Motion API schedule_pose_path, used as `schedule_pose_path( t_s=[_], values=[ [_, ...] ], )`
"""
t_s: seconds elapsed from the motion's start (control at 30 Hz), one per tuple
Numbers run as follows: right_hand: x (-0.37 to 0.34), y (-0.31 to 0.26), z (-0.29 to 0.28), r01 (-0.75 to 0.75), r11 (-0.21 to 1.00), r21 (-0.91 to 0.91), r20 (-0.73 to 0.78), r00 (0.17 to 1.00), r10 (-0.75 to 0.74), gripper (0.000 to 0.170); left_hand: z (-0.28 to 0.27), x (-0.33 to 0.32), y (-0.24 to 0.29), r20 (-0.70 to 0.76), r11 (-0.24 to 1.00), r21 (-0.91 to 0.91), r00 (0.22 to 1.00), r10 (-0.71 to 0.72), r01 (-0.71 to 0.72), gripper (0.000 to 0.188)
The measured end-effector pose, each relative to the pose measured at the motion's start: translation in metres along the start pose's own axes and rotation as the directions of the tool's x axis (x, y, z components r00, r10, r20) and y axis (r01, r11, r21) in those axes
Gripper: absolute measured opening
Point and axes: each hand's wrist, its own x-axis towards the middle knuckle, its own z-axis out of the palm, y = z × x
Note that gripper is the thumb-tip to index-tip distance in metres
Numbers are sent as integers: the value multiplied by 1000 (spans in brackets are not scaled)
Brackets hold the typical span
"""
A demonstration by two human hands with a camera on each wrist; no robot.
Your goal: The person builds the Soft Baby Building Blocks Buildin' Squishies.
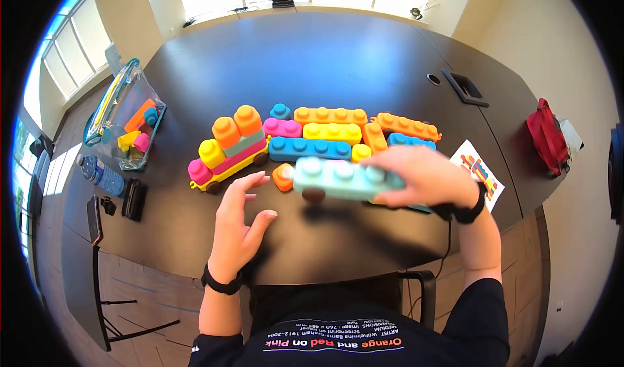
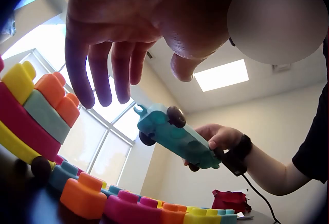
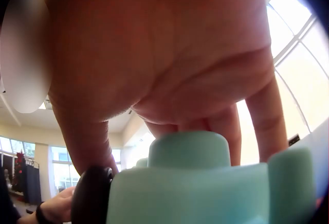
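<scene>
My right hand (image 1: 422, 175) grips the right end of a light teal wheeled block base (image 1: 344, 180), held up above the table's near part. In the left wrist view the base (image 2: 175, 136) shows its underside, dark wheels and a hook at one end. My left hand (image 1: 239, 227) is raised left of it, fingers relaxed and apart, touching nothing; the left wrist view shows the same hand (image 2: 133, 23) above the hook end. Left of the base stands a block train (image 1: 240, 159) in yellow, pink, teal and orange. A small orange block (image 1: 283, 177) lies near the base's left end.
Behind are a blue block (image 1: 311, 149), yellow block (image 1: 331, 132), orange block (image 1: 330, 115) and an orange wheeled base (image 1: 408, 126). A picture card (image 1: 478, 172) and red bag (image 1: 548, 136) are right. Left are a clear bag (image 1: 123, 123), bottle (image 1: 102, 175) and black case (image 1: 134, 199).
</scene>
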Motion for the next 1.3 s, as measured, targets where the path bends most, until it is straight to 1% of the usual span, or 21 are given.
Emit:
schedule_pose_path(
  t_s=[0.03,0.1,0.13,0.2,0.23,0.3,0.33,0.4,0.43,0.53,0.6,0.63,0.7,0.73,0.8,0.83,0.9,1.13,1.2,1.3],
  values=[
    [-9,-3,16,4,1000,15,-3,1000,-4,61,2,0,-1,1,1000,0,1000,1,-1,54],
    [-21,-4,46,5,1000,19,1,1000,-5,61,5,2,-2,171,999,38,985,-27,20,55],
    [-23,-7,58,-32,999,3,30,999,32,62,8,4,1,252,995,98,968,-10,-16,58],
    [-25,-11,77,-12,1000,-14,-47,999,12,62,20,5,4,324,973,185,943,73,-139,64],
    [-25,-11,86,-13,1000,-13,-46,999,13,62,26,4,5,325,973,184,943,72,-138,64],
    [-22,-10,101,33,999,-13,-119,992,-35,62,34,4,6,434,968,199,899,52,-152,68],
    [-21,-11,105,33,999,-11,-119,992,-34,62,37,3,4,435,968,200,899,51,-152,68],
    [-18,-11,111,35,999,-24,-110,993,-37,62,43,2,0,492,956,243,870,24,-163,65],
    [-18,-11,114,33,999,-24,-111,993,-35,62,45,3,-1,506,952,255,862,18,-170,60],
    [-19,-11,118,18,1000,20,-119,993,-16,59,47,1,-3,542,946,280,840,-16,-162,54],
    [-24,-12,116,11,996,85,-191,982,5,50,48,0,-3,534,945,283,845,-16,-161,53],
    [-26,-12,114,8,996,87,-191,982,9,50,48,0,-4,524,944,287,851,-14,-162,52],
    [-32,-10,110,-24,993,119,-210,976,49,38,49,0,-6,523,948,281,852,-20,-150,53],
    [-35,-7,109,-26,993,118,-213,976,51,38,49,0,-7,518,951,277,855,-28,-137,54],
    [-41,-4,109,-74,981,178,-246,962,117,29,48,0,-9,516,954,265,857,-15,-143,55],
    [-42,-4,110,-75,982,176,-246,962,118,29,49,-1,-9,512,957,253,859,-6,-144,56],
    [-44,-4,111,-87,969,230,-275,950,150,27,46,0,-7,509,957,255,861,-8,-142,57],
    [-46,-2,116,-71,968,241,-311,939,146,26,41,-2,-8,487,959,252,873,-11,-129,59],
    [-46,-2,116,-62,974,217,-343,929,135,25,42,-2,-11,483,959,249,876,0,-137,59],
    [-46,-2,119,-66,976,208,-351,926,138,26,42,0,-11,480,961,238,877,7,-138,57]
  ],
)
